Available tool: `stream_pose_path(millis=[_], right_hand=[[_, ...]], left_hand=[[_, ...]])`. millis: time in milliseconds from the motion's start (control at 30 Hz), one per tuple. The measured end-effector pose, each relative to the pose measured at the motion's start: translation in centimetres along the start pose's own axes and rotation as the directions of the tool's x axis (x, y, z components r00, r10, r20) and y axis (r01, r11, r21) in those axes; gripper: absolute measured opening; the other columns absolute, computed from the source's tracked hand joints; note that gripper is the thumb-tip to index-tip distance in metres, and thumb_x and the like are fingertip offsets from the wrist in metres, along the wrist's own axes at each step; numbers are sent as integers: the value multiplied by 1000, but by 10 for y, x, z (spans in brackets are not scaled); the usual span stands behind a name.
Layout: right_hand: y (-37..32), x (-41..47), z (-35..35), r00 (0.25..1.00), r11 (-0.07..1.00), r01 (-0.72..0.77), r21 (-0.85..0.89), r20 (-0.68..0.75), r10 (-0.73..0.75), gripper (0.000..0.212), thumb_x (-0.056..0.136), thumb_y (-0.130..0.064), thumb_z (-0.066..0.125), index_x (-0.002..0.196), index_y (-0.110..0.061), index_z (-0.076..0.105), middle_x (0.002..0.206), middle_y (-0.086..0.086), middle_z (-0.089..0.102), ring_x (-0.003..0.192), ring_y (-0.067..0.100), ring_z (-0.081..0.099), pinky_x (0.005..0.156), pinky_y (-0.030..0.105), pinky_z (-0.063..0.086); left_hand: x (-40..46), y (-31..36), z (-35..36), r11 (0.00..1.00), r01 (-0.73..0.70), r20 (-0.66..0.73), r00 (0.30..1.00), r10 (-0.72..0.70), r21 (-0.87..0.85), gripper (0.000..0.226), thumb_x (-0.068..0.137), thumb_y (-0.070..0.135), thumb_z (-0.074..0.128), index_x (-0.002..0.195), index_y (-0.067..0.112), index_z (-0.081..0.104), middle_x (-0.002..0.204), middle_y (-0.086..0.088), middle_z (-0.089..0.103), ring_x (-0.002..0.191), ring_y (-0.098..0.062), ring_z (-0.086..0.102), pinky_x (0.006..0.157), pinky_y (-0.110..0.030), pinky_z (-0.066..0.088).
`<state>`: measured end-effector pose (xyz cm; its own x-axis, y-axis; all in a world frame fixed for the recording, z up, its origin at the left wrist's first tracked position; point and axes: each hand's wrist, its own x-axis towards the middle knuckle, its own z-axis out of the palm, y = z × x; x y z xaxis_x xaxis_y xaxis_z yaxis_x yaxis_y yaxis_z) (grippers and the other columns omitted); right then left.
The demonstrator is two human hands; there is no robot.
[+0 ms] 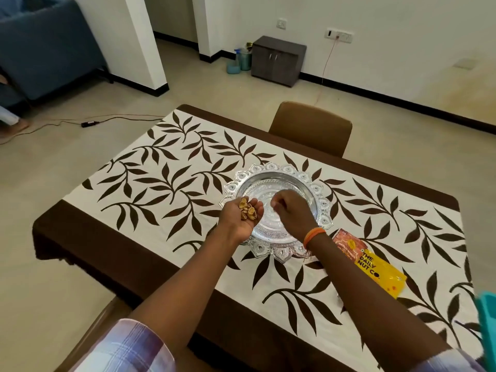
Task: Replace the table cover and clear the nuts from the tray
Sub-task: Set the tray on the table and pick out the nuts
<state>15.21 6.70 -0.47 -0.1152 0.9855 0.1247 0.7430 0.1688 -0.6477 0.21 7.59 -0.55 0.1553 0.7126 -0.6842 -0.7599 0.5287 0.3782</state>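
A round silver tray [314,187] with an ornate rim rests on the white table cover [166,167], which carries a brown leaf print and a brown border. My left hand [239,218] is cupped palm-up over the tray's left rim and holds several nut shells [248,209]. My right hand [291,210], with an orange band at the wrist, hovers over the tray's middle with fingertips pinched together; whether anything is between them cannot be seen. The visible part of the tray's dish looks bare.
A yellow and orange nut packet [375,267] lies on the cover just right of the tray. A brown chair [311,127] stands at the table's far side. A teal object [487,312] pokes in at the right edge. A cable runs across the floor to the left.
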Motion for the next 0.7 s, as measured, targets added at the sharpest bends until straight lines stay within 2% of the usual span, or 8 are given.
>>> stream_pose_path(millis=[67, 133, 267, 367, 500, 600, 633, 700], right_hand=[[-9, 0, -14, 996, 996, 64, 61, -63, -60, 10, 89, -7, 56, 80, -11, 59, 81, 1, 57, 75, 14, 50, 67, 27, 41], [-19, 1, -20, 990, 989, 144, 26, 4, -144, 9, 89, -8, 57, 82, -12, 61, 83, 1, 59, 77, 13, 51, 69, 26, 42], [-23, 1, -26, 975, 975, 217, -44, 67, -214, 15, 90, -9, 54, 88, -15, 67, 91, 2, 63, 86, 18, 57, 76, 35, 49], [-24, -8, -35, 971, 972, 230, -38, 73, -227, 17, 89, -5, 55, 90, -11, 71, 91, 4, 64, 85, 15, 55, 78, 31, 48], [-24, -31, -57, 988, 980, 157, 122, -16, -156, 9, 84, -6, 65, 89, -11, 71, 85, -5, 61, 80, 11, 56, 73, 16, 45], [-27, -54, -65, 993, 976, 116, 183, -46, -109, 8, 82, -13, 71, 90, -12, 67, 87, -1, 64, 79, 12, 60, 70, 19, 50], [-28, -61, -67, 994, 971, 76, 228, -89, -57, 8, 83, -16, 71, 88, -11, 66, 85, 1, 65, 76, 12, 61, 68, 20, 51], [-28, -81, -68, 965, 910, -34, 413, -225, 138, 13, 86, -22, 68, 83, -11, 61, 80, 4, 65, 72, 14, 62, 67, 29, 53]], left_hand=[[-1, -8, 3, 1000, 11, 1, 1000, -11, 1, 28, 104, 20, 37, 87, 7, 54, 79, -12, 61, 71, -23, 61, 59, -29, 58], [-4, -16, 9, 1000, 26, 25, 999, -26, 5, 27, 104, 19, 37, 88, 7, 55, 78, -11, 64, 68, -21, 62, 59, -28, 58], [-11, -32, 22, 999, 13, 63, 998, -16, 43, 34, 104, 20, 34, 95, 3, 61, 87, -12, 64, 81, -21, 63, 81, -32, 51], [-17, -38, 26, 999, -3, 71, 997, 0, 44, 35, 104, 19, 34, 93, 3, 63, 89, -12, 64, 82, -22, 62, 86, -32, 49], [-38, -48, 31, 999, 11, 123, 992, -15, 34, 38, 104, 20, 32, 96, -2, 63, 84, -17, 72, 77, -22, 68, 83, -30, 51], [-57, -60, 34, 998, -2, 172, 985, -9, 62, 40, 104, 18, 30, 101, -3, 63, 93, -20, 73, 85, -25, 71, 89, -33, 51], [-62, -66, 34, 998, -7, 173, 985, -4, 61, 36, 103, 17, 32, 102, -2, 62, 95, -19, 71, 87, -25, 69, 90, -33, 51], [-74, -79, 32, 999, -6, 159, 987, -2, 47, 29, 103, 18, 35, 95, 3, 59, 86, -15, 66, 77, -22, 64, 79, -32, 55]])
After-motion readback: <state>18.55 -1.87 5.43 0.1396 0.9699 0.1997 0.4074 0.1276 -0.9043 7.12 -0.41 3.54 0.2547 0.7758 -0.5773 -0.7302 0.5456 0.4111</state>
